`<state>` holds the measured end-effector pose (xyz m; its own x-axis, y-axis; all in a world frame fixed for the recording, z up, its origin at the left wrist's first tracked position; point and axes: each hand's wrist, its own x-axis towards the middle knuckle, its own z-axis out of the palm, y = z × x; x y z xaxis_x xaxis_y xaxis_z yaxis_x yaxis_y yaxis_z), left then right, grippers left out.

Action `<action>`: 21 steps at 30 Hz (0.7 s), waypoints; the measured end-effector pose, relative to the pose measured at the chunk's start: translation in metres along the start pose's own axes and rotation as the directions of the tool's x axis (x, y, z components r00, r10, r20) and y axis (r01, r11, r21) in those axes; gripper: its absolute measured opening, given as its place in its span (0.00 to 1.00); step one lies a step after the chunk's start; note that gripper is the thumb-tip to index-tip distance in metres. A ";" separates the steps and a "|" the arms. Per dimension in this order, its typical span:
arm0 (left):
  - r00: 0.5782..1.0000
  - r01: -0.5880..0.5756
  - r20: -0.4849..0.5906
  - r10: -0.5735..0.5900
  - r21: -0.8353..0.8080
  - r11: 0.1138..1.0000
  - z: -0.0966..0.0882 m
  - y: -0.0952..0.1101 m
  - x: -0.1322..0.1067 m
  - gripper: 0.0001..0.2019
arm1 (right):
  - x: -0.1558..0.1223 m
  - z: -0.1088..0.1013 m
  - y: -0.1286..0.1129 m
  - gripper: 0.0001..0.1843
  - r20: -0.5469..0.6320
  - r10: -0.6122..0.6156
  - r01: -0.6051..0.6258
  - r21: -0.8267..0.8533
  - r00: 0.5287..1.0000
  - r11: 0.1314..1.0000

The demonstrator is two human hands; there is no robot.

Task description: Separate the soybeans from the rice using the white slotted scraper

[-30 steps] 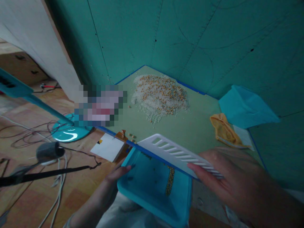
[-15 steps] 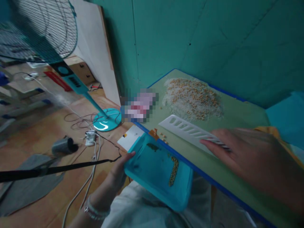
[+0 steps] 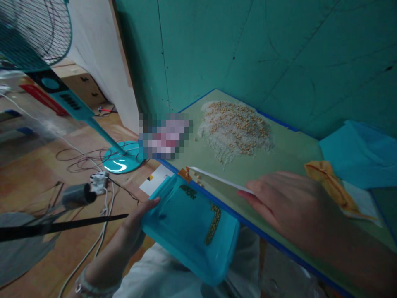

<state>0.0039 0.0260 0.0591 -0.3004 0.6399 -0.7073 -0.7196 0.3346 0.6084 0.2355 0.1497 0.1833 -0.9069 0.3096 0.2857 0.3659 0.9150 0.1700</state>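
Note:
My left hand (image 3: 136,221) grips the left rim of a blue plastic tray (image 3: 182,229), thumb over the edge, and holds it just below the table's edge. Small greenish grains (image 3: 213,223) lie in a line and a patch inside it. My right hand (image 3: 285,203) is closed on a white slotted plastic strip (image 3: 220,179), which stands nearly edge-on over the table (image 3: 288,145). A few loose yellow beans (image 3: 197,182) lie between the strip and the table edge. Behind it spreads a pile of white grains mixed with yellow beans (image 3: 235,128).
A piece of brown tape (image 3: 185,174) sits on the blue table edge. A blurred-out pinkish item (image 3: 170,134) lies at the left corner. An orange cloth (image 3: 328,186) and blue sheet (image 3: 359,153) are at right. A fan (image 3: 74,103) and cables stand left.
The strip has turned from lying flatter to nearly on edge, its tip now by the loose beans at the table edge. The view has shifted right; the tray stays under the edge.

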 end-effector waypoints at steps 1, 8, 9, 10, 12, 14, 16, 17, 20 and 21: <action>1.000 -0.002 0.002 0.002 0.001 1.000 0.002 0.000 0.001 0.09 | -0.001 0.000 -0.001 0.08 0.001 -0.010 0.010 0.006 1.000 1.000; 0.999 0.006 0.053 -0.008 0.028 1.000 0.003 -0.003 0.005 0.08 | -0.008 -0.003 -0.006 0.07 -0.025 -0.077 0.077 0.023 0.997 0.997; 0.998 0.013 0.055 -0.014 0.025 1.000 0.003 -0.003 0.004 0.08 | -0.009 -0.004 -0.007 0.06 -0.023 -0.085 0.086 0.027 0.996 0.996; 0.998 0.012 0.054 -0.012 0.014 1.000 0.003 -0.003 0.004 0.07 | -0.010 -0.004 -0.007 0.06 -0.021 -0.092 0.092 0.034 0.996 0.995; 0.999 0.003 0.050 -0.002 -0.012 1.000 0.005 -0.003 0.003 0.06 | -0.012 -0.005 -0.008 0.05 -0.021 -0.102 0.103 0.043 0.995 0.994; 0.999 -0.015 0.051 0.015 -0.011 1.000 0.008 -0.004 0.003 0.05 | -0.013 -0.007 -0.009 0.06 -0.025 -0.096 0.097 0.046 0.995 0.994; 0.999 -0.030 0.046 0.030 0.011 0.999 0.011 -0.003 0.002 0.04 | -0.014 -0.009 -0.011 0.06 -0.034 -0.088 0.089 0.041 0.996 0.995; 0.999 -0.034 0.038 0.033 0.015 0.999 0.013 -0.003 0.002 0.04 | -0.014 -0.011 -0.012 0.06 -0.042 -0.085 0.087 0.044 0.996 0.995; 0.998 -0.045 0.033 0.045 -0.011 0.999 0.019 -0.001 -0.002 0.05 | -0.014 -0.014 -0.016 0.07 -0.064 -0.082 0.086 0.061 0.995 0.994; 0.998 -0.048 0.047 0.048 -0.017 0.999 0.020 0.000 -0.003 0.05 | -0.015 -0.014 -0.018 0.08 -0.068 -0.087 0.091 0.066 0.994 0.994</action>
<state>0.0178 0.0380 0.0681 -0.3051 0.6871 -0.6594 -0.7152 0.2918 0.6350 0.2452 0.1249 0.1894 -0.9189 0.2107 0.3336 0.2670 0.9545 0.1326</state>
